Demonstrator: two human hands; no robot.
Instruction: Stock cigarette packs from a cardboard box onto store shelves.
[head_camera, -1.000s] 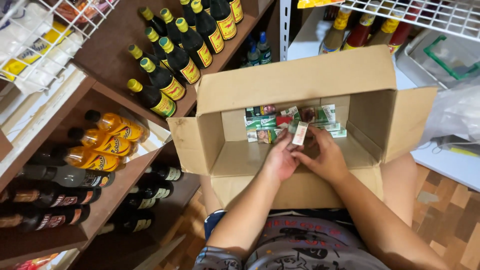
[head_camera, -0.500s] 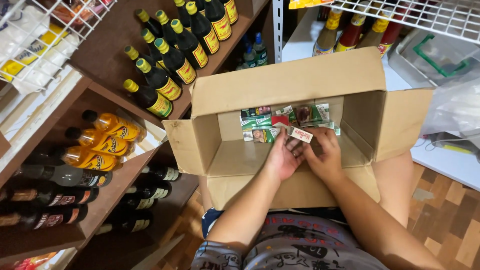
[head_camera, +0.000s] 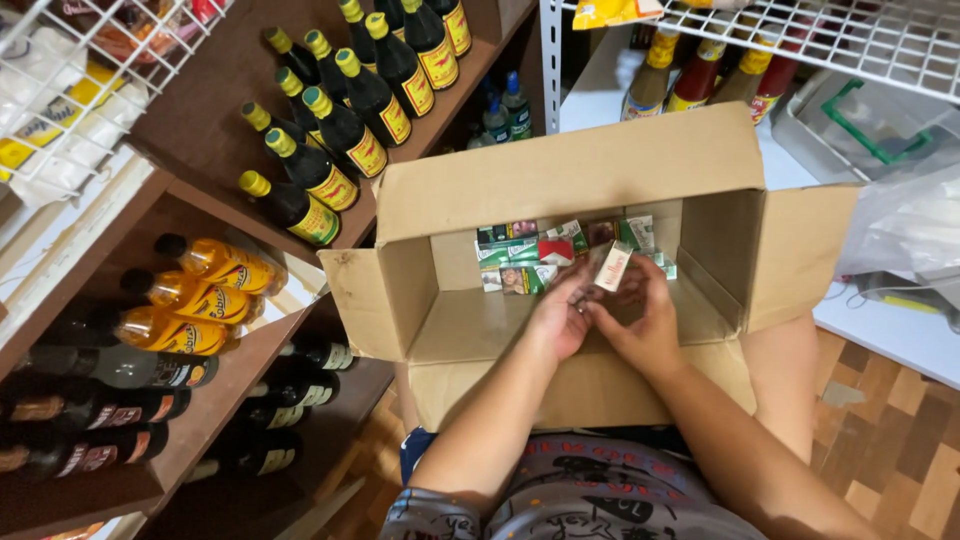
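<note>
Storeroom corner, wood-block floor (head_camera: 880, 440) at lower right. Open cardboard box (head_camera: 560, 190) resting on the person's lap, flaps spread. Row of small packs (head_camera: 520, 262), green, red and white, stacked along the far inside wall of the box. Left hand (head_camera: 560, 318) and right hand (head_camera: 640, 325) both inside the box, touching each other, fingers closed together around one small white-and-red pack (head_camera: 612, 268), held upright just in front of the row. Wooden shelves (head_camera: 200, 180) to the left: dark bottles with yellow caps (head_camera: 345, 125) above, orange bottles (head_camera: 215, 262) and dark bottles lying on their sides below. White wire rack (head_camera: 860, 40) at upper right, sauce bottles (head_camera: 700, 75) beneath it.
</note>
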